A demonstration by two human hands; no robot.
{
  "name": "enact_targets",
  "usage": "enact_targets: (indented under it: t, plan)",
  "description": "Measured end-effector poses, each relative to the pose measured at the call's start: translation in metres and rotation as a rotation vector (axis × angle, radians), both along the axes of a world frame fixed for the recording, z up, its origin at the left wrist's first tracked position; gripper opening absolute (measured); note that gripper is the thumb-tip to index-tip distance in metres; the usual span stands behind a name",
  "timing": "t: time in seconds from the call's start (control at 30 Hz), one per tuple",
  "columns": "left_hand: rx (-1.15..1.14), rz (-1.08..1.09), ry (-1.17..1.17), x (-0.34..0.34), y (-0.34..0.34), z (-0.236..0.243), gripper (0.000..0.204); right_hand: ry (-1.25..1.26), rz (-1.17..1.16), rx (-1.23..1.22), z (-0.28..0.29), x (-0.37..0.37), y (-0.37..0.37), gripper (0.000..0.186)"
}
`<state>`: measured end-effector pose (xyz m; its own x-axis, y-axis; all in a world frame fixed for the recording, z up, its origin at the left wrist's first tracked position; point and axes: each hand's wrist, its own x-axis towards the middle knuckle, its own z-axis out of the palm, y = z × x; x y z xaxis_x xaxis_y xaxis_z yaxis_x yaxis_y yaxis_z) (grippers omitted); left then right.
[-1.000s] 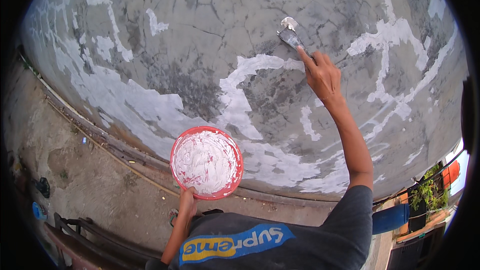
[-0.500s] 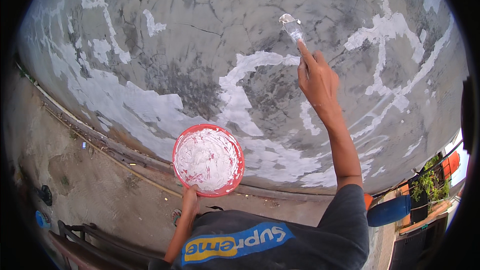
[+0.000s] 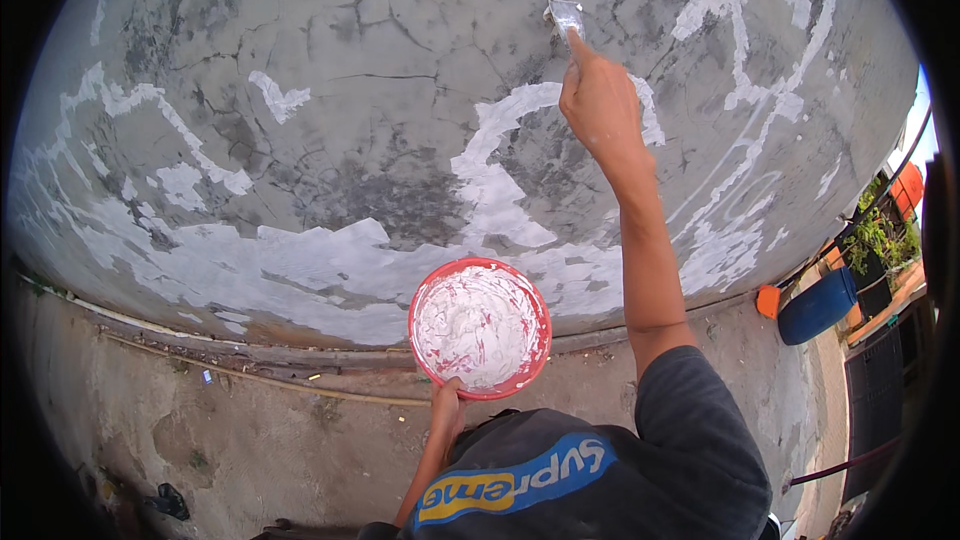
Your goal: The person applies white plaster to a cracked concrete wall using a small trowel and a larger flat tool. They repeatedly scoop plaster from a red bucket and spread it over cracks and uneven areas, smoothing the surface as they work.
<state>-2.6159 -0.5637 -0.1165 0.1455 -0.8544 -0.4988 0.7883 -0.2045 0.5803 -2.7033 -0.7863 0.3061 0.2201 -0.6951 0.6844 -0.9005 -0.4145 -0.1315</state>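
The putty knife (image 3: 567, 16) was located at the upper middle of the view, over the gray wall (image 3: 380, 130), above a curved white band (image 3: 488, 165). The right hand (image 3: 605, 105) was closed on its handle with the index finger extended toward the blade; the handle and the other fingertips were hidden. White material showed at the blade's left corner and along its end. Contact between blade and wall could not be confirmed.

The red basin (image 3: 547, 330), lined with white paste (image 3: 475, 320), was positioned below the band, in front of the wall. The left hand (image 3: 449, 402) pinched its near rim, thumb on top; the fingers underneath were not visible.

Principal change: the blade had shifted higher on the wall, and less white material showed on it than half a second earlier. In judgement, part of the load had been laid on or turned toward the wall; the view did not settle which.

Other differences from the earlier frame: the right end of the band, previously covered by the hand, was exposed. The basin stood farther right in the view. The blue barrel (image 3: 818, 305) appeared higher, and the orange object (image 3: 767, 301) beside it showed more fully.
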Motion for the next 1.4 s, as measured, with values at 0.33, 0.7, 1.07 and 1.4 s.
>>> enact_targets:
  t: [0.33, 0.7, 1.07, 1.4]
  plan:
    - [-0.022, -0.051, -0.004, 0.021, -0.016, -0.023, 0.055, -0.031, 0.044, 0.016, -0.071, -0.006, 0.003, 0.044]
    - [0.020, -0.039, -0.051, 0.029, -0.015, 0.026, 0.053, 0.018, 0.101, -0.214, -0.005, -0.012, 0.000, 0.041]
    - [0.028, -0.062, -0.017, 0.014, -0.016, -0.020, 0.054, 0.375, 0.043, -0.128, -0.016, -0.045, -0.004, 0.045]
    - [-0.006, 0.036, -0.029, -0.010, -0.026, 0.000, 0.052, 0.761, 0.242, -0.415, 0.068, -0.092, -0.053, 0.051]
